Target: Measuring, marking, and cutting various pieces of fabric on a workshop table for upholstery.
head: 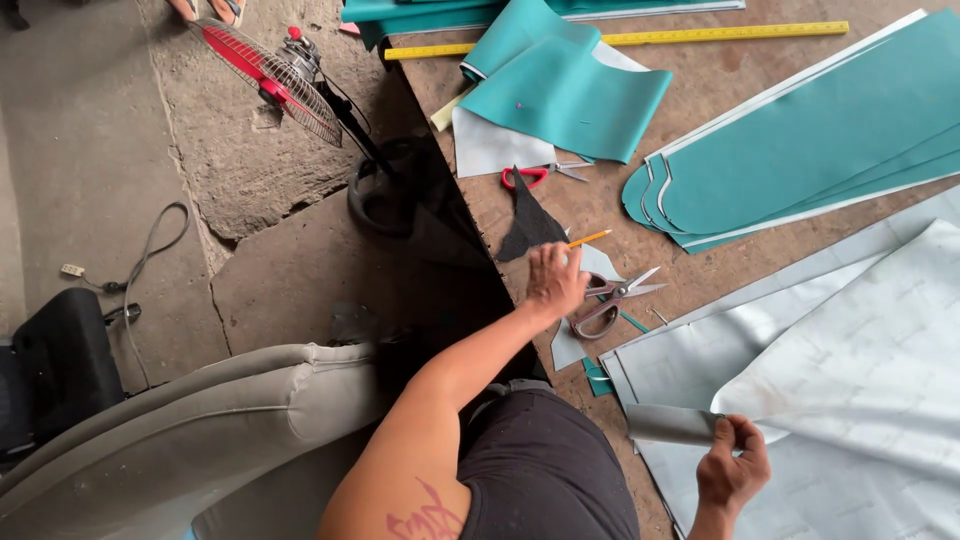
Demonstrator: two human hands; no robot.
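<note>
My left hand (555,280) reaches out over the brown table (720,90) with an orange pencil (592,238) held in its fingers. It hovers just left of the metal scissors (612,300), which lie partly open on a pale scrap. Close to my body, my right hand (735,468) pinches the rolled-up edge (672,424) of a large grey-white sheet (860,380). That sheet lies on a stack of similar sheets at the table's near right.
Teal cut pieces (820,140) and a folded teal sheet (560,90) lie farther back, with a yellow ruler (700,35), red-handled scissors (530,176) and a black scrap (528,225). On the floor to the left are a red fan (270,75), a cable (150,250) and a black seat (55,350).
</note>
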